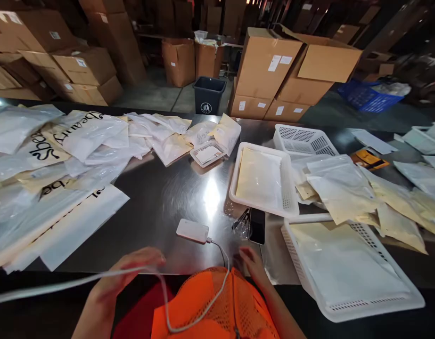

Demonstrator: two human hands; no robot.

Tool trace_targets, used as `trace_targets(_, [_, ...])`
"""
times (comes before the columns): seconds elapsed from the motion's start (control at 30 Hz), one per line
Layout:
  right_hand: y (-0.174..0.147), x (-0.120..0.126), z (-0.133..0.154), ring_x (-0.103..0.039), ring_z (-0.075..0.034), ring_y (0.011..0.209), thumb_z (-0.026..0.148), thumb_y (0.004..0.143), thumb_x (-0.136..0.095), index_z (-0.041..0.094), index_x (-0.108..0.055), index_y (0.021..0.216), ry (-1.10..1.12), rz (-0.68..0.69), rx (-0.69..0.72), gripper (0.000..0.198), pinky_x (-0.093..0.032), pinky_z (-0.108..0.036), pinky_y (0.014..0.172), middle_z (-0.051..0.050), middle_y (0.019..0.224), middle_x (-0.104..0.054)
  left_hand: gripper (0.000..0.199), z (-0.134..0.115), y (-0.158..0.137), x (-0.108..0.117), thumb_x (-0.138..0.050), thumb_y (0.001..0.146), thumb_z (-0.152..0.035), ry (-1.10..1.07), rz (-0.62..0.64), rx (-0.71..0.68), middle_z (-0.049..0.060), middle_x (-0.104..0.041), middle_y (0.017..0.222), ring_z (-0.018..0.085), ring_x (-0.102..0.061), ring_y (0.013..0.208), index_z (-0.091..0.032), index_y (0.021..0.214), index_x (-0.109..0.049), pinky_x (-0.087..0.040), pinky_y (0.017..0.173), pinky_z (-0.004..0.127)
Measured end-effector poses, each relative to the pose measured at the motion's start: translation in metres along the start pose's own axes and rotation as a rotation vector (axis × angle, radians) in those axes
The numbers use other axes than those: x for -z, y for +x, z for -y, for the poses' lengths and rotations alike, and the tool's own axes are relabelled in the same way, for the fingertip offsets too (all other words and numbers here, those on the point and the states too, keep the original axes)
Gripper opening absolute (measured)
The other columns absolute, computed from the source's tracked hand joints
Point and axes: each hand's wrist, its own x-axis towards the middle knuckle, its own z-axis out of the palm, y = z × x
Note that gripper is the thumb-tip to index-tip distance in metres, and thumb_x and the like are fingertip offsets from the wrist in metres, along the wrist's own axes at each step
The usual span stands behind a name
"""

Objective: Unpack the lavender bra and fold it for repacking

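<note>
1. Your left hand (141, 261) is at the near edge of the table, fingers loosely spread and holding nothing. A white cable (61, 285) crosses it; whether skin and cable touch, you cannot tell from this view.
2. Your right hand (253, 263) sits at the same edge, fingers slightly bent, with nothing in its grasp.
3. The cable drops in a loop across your orange vest (203, 301), then rises to plug into a white power bank (192, 231). That device lies flat on the metal tabletop (160, 197), ahead of you and between your hands.
4. Just beyond your right hand lies a dark phone (257, 227); beside it, to its left, is a small clump of dark and clear items (241, 223), too blurred to name.
5. Past the phone stands a white tray (261, 205) with a flat package inside. To your right is a larger white basket (376, 311), also loaded, and near it a heap of pale packages (340, 183).
6. On your left spreads a pile of white bags (93, 136), some with black lettering. A small tray (215, 160) rests near the far edge.
7. Beyond the table stand a dark bin (209, 96), cardboard boxes (266, 66) and a blue basket (371, 96).
</note>
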Motion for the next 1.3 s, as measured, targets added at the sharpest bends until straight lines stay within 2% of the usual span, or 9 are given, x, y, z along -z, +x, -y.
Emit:
trace_targets(0.07, [-0.011, 0.003, -0.012, -0.066, -0.033, 0.092, 0.078, 0.068, -0.052, 0.019, -0.064, 0.089, -0.006, -0.052, -0.039, 0.063, -0.051, -0.046, 0.086, -0.015, 0.094, -0.069, 0.088, 0.037, 0.012, 0.001, -0.042, 0.066, -0.092, 0.083, 0.052, 0.125, 0.016, -0.073, 0.095, 0.038, -0.069, 0.091, -0.022, 0.108, -0.073, -0.055, 0.081, 0.055])
trace_targets(0.17, [-0.030, 0.001, -0.021, -0.065, -0.034, 0.091, 0.074, 0.070, -0.051, 0.017, -0.064, 0.090, -0.029, -0.098, -0.069, 0.062, -0.052, -0.048, 0.084, -0.017, 0.095, -0.068, 0.074, 0.083, 0.041, -0.017, -0.053, 0.079, -0.069, 0.614, 0.155, 0.129, 0.019, -0.060, 0.131, 0.038, -0.056, 0.122, -0.019, 0.134, -0.056, -0.046, 0.102, 0.055])
trace_targets(0.23, [-0.039, -0.005, -0.018, -0.065, -0.033, 0.093, 0.068, 0.072, -0.053, 0.017, -0.065, 0.093, -0.049, -0.080, -0.054, 0.056, -0.052, -0.046, 0.084, -0.016, 0.098, -0.067, 0.077, 0.105, 0.062, -0.038, -0.066, 0.072, -0.054, 0.929, 0.248, 0.076, 0.020, -0.048, 0.144, 0.041, -0.035, 0.140, -0.016, 0.138, -0.051, -0.031, 0.113, 0.057])
trace_targets(0.33, [-0.033, -0.018, -0.001, -0.064, -0.029, 0.096, 0.055, 0.074, -0.059, 0.017, -0.068, 0.101, -0.079, 0.020, 0.016, 0.047, -0.050, -0.042, 0.088, -0.014, 0.104, -0.067, 0.094, 0.130, 0.092, -0.071, -0.078, 0.059, -0.043, 1.079, 0.421, 0.018, 0.021, -0.033, 0.155, 0.044, -0.012, 0.148, -0.015, 0.142, -0.044, -0.014, 0.118, 0.059])
trace_targets(0.43, [-0.006, -0.035, 0.019, -0.062, -0.026, 0.099, 0.042, 0.075, -0.063, 0.017, -0.069, 0.110, -0.106, 0.122, 0.084, 0.044, -0.047, -0.039, 0.094, -0.012, 0.110, -0.067, 0.095, 0.146, 0.115, -0.092, -0.083, 0.056, -0.036, 1.150, 0.594, -0.045, 0.022, -0.043, 0.147, 0.043, -0.026, 0.143, -0.015, 0.140, -0.043, -0.014, 0.118, 0.057])
trace_targets(0.57, [0.030, -0.056, 0.035, -0.063, -0.024, 0.094, 0.034, 0.077, -0.065, 0.015, -0.070, 0.101, -0.137, 0.186, 0.083, 0.031, -0.048, -0.037, 0.088, -0.011, 0.102, -0.070, 0.070, 0.146, 0.126, -0.098, -0.081, 0.059, -0.027, 1.146, 0.689, -0.106, 0.016, -0.060, 0.120, 0.035, -0.053, 0.116, -0.014, 0.124, -0.056, -0.038, 0.104, 0.047])
trace_targets(0.7, [0.032, -0.069, 0.041, -0.063, -0.020, 0.073, 0.044, 0.083, -0.059, 0.014, -0.069, 0.087, -0.127, 0.245, 0.067, 0.032, -0.049, -0.031, 0.068, -0.008, 0.079, -0.070, 0.056, 0.128, 0.104, -0.097, -0.072, 0.072, -0.031, 1.087, 0.610, -0.135, 0.012, -0.059, 0.117, 0.029, -0.054, 0.108, -0.015, 0.123, -0.055, -0.043, 0.095, 0.040])
trace_targets(0.93, [0.000, -0.053, 0.081, -0.061, -0.023, 0.075, 0.061, 0.083, -0.051, 0.016, -0.068, 0.077, -0.163, 0.329, 0.207, 0.048, -0.044, -0.030, 0.068, -0.008, 0.077, -0.067, 0.063, 0.089, 0.041, -0.100, -0.068, 0.069, -0.024, 1.027, 0.342, -0.094, 0.013, -0.058, 0.118, 0.031, -0.054, 0.107, -0.015, 0.129, -0.051, -0.043, 0.093, 0.044])
trace_targets(1.3, [-0.019, -0.057, 0.114, -0.060, -0.024, 0.071, 0.076, 0.076, -0.056, 0.019, -0.071, 0.064, -0.279, 0.780, 0.390, 0.060, -0.046, -0.032, 0.066, -0.007, 0.068, -0.065, 0.075, 0.042, -0.063, -0.102, -0.069, 0.063, -0.024, 1.143, 0.006, -0.030, 0.013, -0.059, 0.119, 0.031, -0.051, 0.107, -0.017, 0.134, -0.046, -0.038, 0.098, 0.048])
